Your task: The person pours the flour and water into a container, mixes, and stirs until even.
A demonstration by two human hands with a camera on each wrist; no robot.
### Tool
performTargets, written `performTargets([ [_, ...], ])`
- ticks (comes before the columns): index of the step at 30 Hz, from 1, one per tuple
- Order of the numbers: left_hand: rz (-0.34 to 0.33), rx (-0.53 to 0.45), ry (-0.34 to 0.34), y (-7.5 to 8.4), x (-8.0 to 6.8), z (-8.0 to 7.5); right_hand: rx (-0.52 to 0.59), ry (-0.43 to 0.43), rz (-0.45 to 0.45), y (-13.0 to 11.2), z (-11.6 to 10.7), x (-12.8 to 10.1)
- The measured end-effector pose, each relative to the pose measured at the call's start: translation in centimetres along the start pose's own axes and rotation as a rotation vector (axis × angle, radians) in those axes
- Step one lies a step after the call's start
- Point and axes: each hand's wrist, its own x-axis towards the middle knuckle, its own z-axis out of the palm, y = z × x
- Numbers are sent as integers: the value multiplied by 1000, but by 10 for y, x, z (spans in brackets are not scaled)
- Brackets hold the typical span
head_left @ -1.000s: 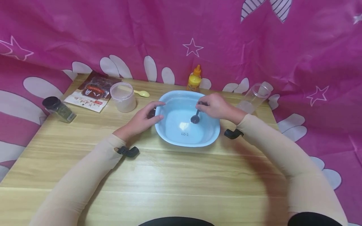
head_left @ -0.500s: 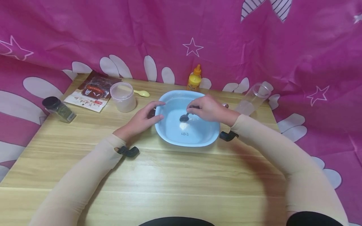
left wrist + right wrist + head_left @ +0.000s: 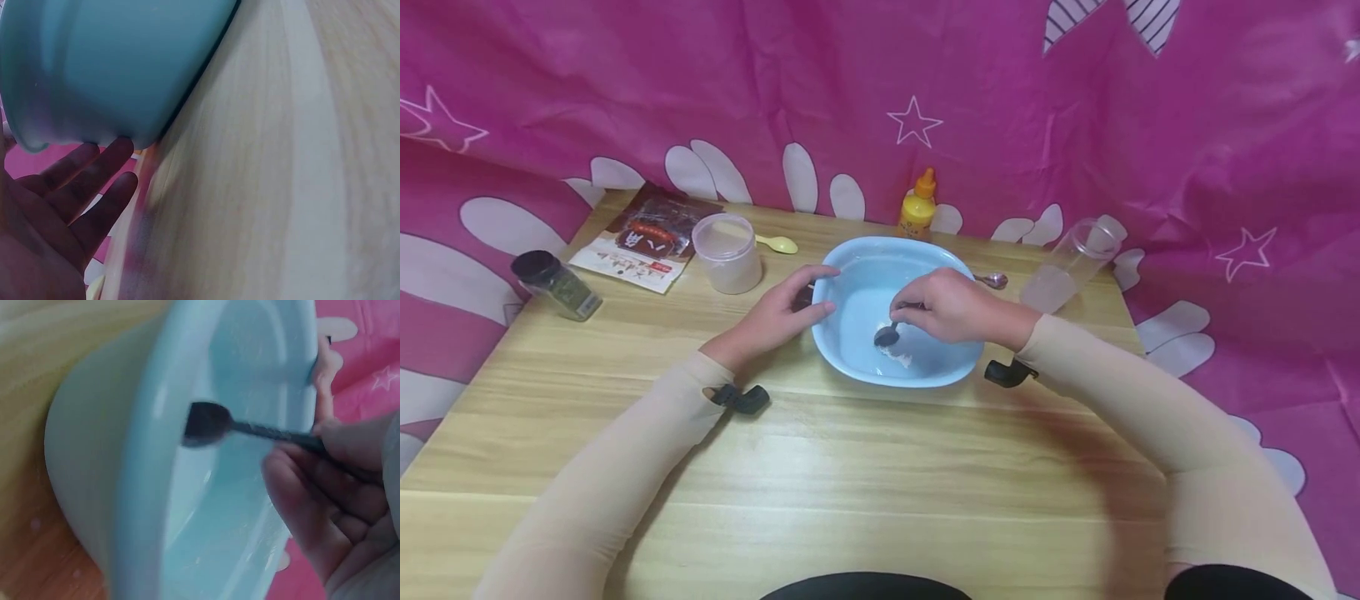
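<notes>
The right hand (image 3: 955, 310) pinched the thin handle of a small dark metal spoon (image 3: 887, 334), fingers curled round it, the bowl of the spoon dipped just below and ahead of the fingertips. The right wrist view showed the same hold, with the spoon (image 3: 209, 423) hanging inside the basin wall. Under the grip lay the pale blue, rounded-square plastic basin (image 3: 850, 292), resting on the light wooden table (image 3: 850, 467); a little white matter lay on its floor right beside the spoon's tip. It looked like the stirring or scraping step, with the spoon working the basin's floor.

On the far side of the spoon from the right hand, the left hand (image 3: 775, 315) braced the basin's rim, fingers nearly straight against the outer wall, thumb at the rim.

The next move would call for a steady basin and a light spoon angle, so nothing slops over the low wall.

Beyond the grip stood a yellow squeeze bottle (image 3: 919, 208); a second, silvery spoon (image 3: 992, 280) lay just beside the basin.
</notes>
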Motion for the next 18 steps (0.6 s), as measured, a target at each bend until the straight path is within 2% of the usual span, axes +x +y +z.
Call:
performTargets([
  [7, -1, -1, -2, -2, 0, 1, -34, 40, 190, 22, -4, 9],
  [13, 3, 18, 3, 0, 2, 0, -137, 76, 198, 24, -9, 7],
  [18, -4, 20, 5, 0, 0, 0, -107, 73, 194, 20, -5, 13],
])
